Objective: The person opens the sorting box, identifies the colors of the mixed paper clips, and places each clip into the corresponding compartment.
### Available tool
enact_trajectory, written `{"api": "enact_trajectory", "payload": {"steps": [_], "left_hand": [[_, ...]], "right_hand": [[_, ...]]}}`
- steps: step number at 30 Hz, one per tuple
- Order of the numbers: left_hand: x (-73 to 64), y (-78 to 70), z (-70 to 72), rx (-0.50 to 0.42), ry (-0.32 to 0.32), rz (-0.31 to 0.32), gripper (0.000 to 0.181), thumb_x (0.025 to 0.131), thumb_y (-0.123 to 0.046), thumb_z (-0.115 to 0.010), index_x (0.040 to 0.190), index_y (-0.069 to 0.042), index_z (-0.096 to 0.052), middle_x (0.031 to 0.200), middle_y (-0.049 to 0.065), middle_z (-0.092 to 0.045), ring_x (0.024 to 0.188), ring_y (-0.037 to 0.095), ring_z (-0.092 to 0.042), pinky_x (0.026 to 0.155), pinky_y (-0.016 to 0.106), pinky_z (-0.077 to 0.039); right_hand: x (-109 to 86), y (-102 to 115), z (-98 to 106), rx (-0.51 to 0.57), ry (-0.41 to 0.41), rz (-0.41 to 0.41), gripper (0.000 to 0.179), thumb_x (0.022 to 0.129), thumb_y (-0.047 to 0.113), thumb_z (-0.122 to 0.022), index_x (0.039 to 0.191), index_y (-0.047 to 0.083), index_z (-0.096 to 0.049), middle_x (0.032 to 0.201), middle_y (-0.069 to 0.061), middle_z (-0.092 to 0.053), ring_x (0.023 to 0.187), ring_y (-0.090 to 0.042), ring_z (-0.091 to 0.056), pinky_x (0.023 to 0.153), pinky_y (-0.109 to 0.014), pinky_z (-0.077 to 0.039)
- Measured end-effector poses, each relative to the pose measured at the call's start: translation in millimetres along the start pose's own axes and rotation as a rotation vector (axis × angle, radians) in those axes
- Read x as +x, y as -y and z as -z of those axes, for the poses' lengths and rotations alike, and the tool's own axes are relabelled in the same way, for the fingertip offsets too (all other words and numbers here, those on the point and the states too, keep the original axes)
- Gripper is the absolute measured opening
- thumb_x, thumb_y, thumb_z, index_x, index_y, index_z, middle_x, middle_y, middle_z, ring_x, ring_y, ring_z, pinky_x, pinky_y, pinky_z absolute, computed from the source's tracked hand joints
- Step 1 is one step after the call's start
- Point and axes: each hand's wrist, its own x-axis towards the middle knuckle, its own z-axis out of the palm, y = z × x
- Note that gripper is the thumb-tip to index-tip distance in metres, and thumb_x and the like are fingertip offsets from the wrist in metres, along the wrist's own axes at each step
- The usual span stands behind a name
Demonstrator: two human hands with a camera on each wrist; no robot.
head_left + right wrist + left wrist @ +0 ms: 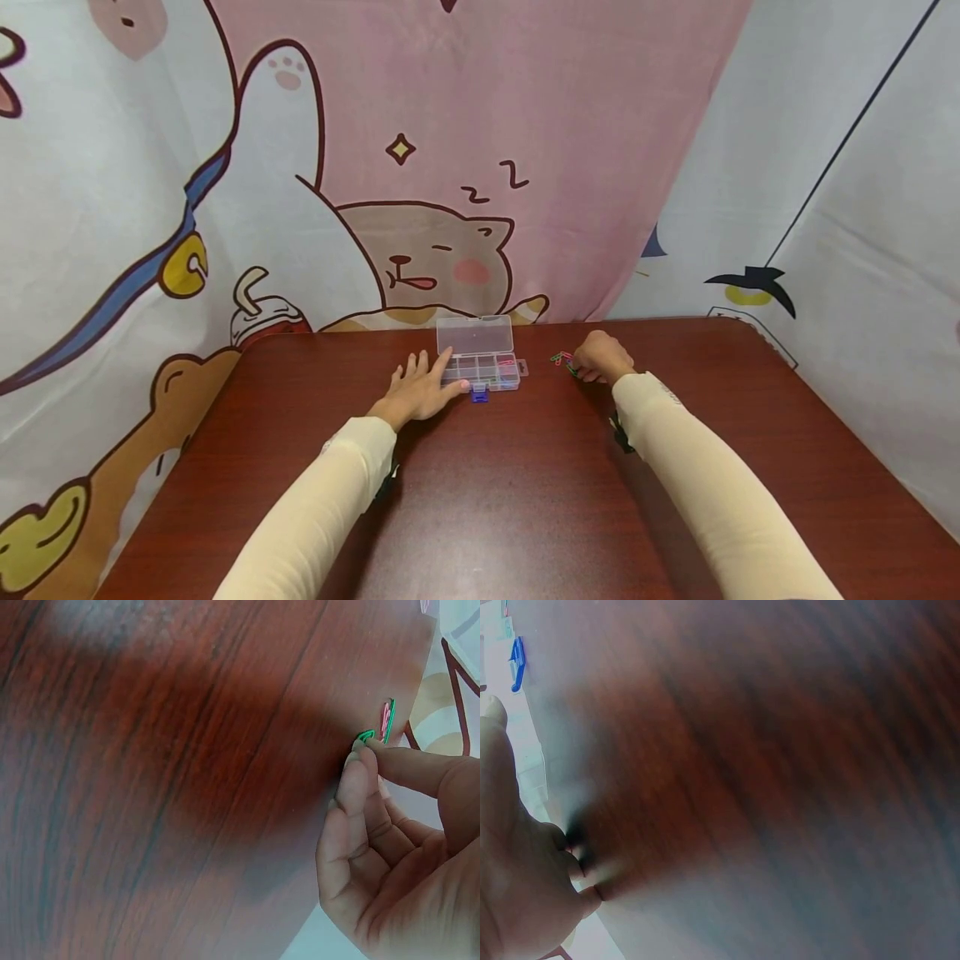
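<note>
A clear plastic compartment box (510,384) stands on the table with its lid (475,337) raised at the back and a blue latch (479,396) at the front. Small pink, green and blue pieces lie in its compartments. My left hand (418,390) spreads straight fingers at the box's left side, thumb and index finger overlapping it. To the right of the box, my right hand (602,357) pinches a green paper clip (365,736) between thumb and index finger, close over the table. Just beyond lie a pink paper clip (385,718) and another green one.
The dark brown wooden table (480,500) ends at a back edge just behind the box. A patterned cloth (600,167) with cartoon animals hangs behind it and along the sides. A clear hang tab (522,367) sticks out at the box's right.
</note>
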Motion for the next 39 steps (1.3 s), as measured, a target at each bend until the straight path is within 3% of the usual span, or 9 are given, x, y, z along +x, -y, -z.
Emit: {"api": "enact_trajectory", "payload": {"steps": [4, 9, 17, 22, 32, 39], "left_hand": [[0.0, -0.1, 0.0, 0.002, -0.002, -0.001, 0.084, 0.092, -0.072, -0.034, 0.158, -0.030, -0.003, 0.161, 0.023, -0.007, 0.148, 0.041, -0.003, 0.117, 0.059, -0.005], [-0.8, -0.8, 0.8, 0.005, -0.003, 0.000, 0.084, 0.092, -0.072, -0.034, 0.158, -0.030, -0.004, 0.161, 0.023, -0.007, 0.148, 0.041, -0.004, 0.117, 0.059, -0.005], [-1.5, -1.3, 0.3, 0.006, -0.002, -0.009, 0.083, 0.093, -0.071, -0.033, 0.158, -0.029, -0.004, 0.160, 0.025, -0.008, 0.148, 0.043, -0.005, 0.116, 0.060, -0.005], [-0.9, -0.7, 0.2, 0.003, -0.014, -0.013, 0.082, 0.094, -0.070, -0.034, 0.158, -0.028, -0.005, 0.160, 0.026, -0.009, 0.148, 0.043, -0.005, 0.116, 0.061, -0.005], [-0.6, -0.5, -0.4, -0.008, -0.007, -0.010, 0.083, 0.093, -0.070, -0.035, 0.158, -0.029, -0.005, 0.160, 0.025, -0.009, 0.148, 0.044, -0.005, 0.115, 0.062, -0.005], [-0.3, -0.4, -0.7, -0.006, -0.015, -0.009, 0.082, 0.094, -0.069, -0.035, 0.158, -0.029, -0.005, 0.160, 0.025, -0.009, 0.148, 0.044, -0.005, 0.115, 0.062, -0.005]], "right_hand": [[1.4, 3.2, -1.3, -0.066, -0.030, -0.005, 0.018, 0.084, 0.017, -0.066, 0.074, 0.007, -0.076, 0.065, -0.004, -0.071, 0.062, -0.018, -0.069, 0.051, -0.032, -0.050], [1.3, 3.2, -1.8, -0.051, -0.027, -0.015, 0.017, 0.083, 0.019, -0.067, 0.074, 0.008, -0.076, 0.066, -0.004, -0.071, 0.062, -0.018, -0.069, 0.052, -0.033, -0.051], [2.7, -8.8, 3.3, 0.166, 0.089, 0.031, 0.017, 0.086, 0.015, -0.066, 0.089, 0.000, -0.073, 0.073, -0.006, -0.072, 0.066, -0.018, -0.069, 0.065, -0.036, -0.055], [3.4, -8.6, 6.5, 0.210, 0.106, 0.050, 0.019, 0.085, 0.015, -0.067, 0.092, -0.002, -0.072, 0.072, -0.006, -0.072, 0.066, -0.018, -0.070, 0.065, -0.036, -0.056], [2.9, 2.6, 6.3, 0.361, 0.180, 0.039, 0.020, 0.087, 0.014, -0.065, 0.095, -0.002, -0.072, 0.066, -0.001, -0.069, 0.060, -0.013, -0.066, 0.065, -0.034, -0.055], [-9.2, 22.7, 5.5, 0.452, 0.271, 0.061, 0.026, 0.088, 0.015, -0.066, 0.107, -0.003, -0.068, 0.066, 0.003, -0.068, 0.057, -0.008, -0.063, 0.067, -0.031, -0.054]]}}
